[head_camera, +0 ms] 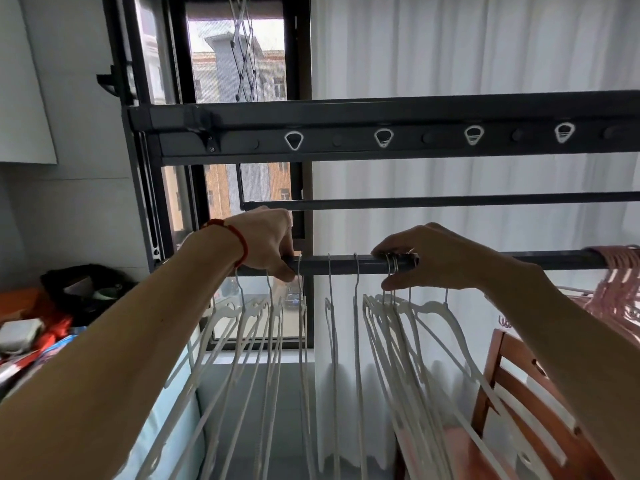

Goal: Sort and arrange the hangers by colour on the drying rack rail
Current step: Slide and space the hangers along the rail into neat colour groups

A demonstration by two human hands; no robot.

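- Head view: rail [349,264] carried white hangers [332,327] left and centre, with pink hangers [620,271] bunched at the far right.
- Left hand [266,242] was closed round the rail beside one white hook.
- Right hand [429,258] pinched a cluster of metal hooks [393,263] against the rail.
- Judgement: slide the pinched hooks together along the rail, keeping them upright so necks don't tangle, and close the gaps between whites.
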